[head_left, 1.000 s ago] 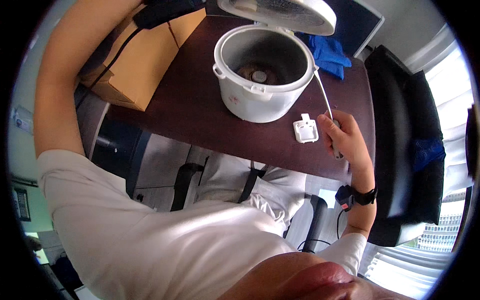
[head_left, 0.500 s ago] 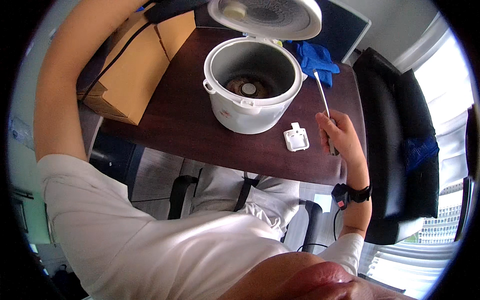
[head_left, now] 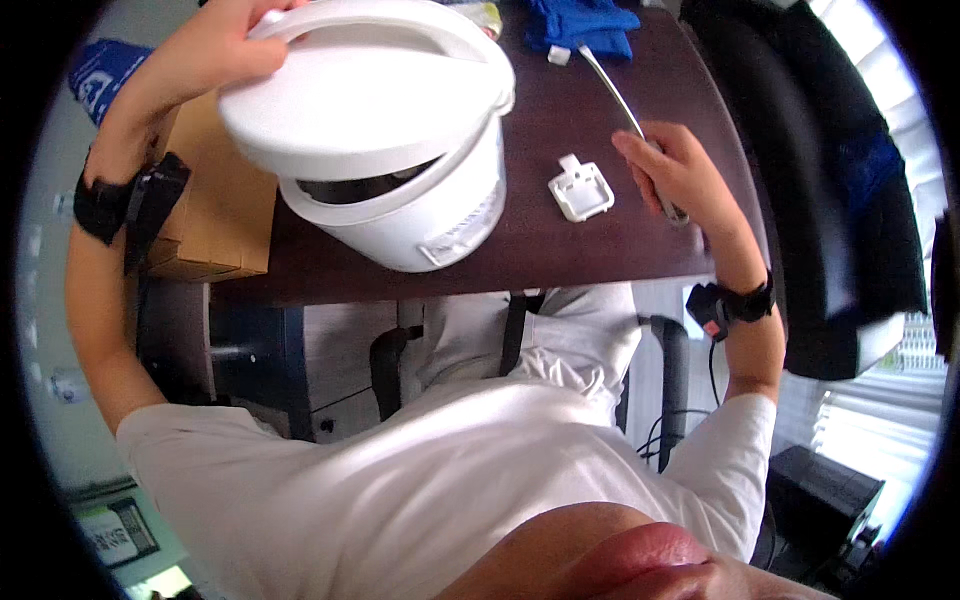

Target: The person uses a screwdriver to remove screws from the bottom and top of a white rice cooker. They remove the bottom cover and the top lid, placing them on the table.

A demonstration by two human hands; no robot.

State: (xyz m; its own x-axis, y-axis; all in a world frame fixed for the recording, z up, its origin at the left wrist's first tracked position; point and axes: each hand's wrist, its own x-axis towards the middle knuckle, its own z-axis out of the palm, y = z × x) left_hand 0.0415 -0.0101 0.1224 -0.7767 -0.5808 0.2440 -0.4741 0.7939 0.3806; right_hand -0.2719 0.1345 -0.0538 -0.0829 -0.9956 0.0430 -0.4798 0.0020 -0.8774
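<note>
A white rice cooker (head_left: 440, 200) stands near the table's front edge, turned so that its back faces me. Its lid (head_left: 340, 115) is tipped partly down over the pot, leaving a dark gap along the rim. My left hand (head_left: 235, 50) grips the upper left part of the cooker by the lid and white handle; some fingertips are hidden behind it. In my right hand (head_left: 670, 170) is a flat-tip screwdriver (head_left: 615, 95), its shaft pointing up and away from me. A small white plastic part (head_left: 581, 188) lies on the table between the cooker and my right hand.
A brown cardboard box (head_left: 215, 220) stands left of the cooker on the dark wooden table (head_left: 600, 255). Blue cloth (head_left: 580, 25) lies at the back, with a small white piece (head_left: 558, 55) beside it. A black sofa (head_left: 820, 200) stands to the right.
The cooker has turned round and its lid has come partly down. My left hand has come into view gripping it. The screwdriver stays in my right hand. The view has shifted.
</note>
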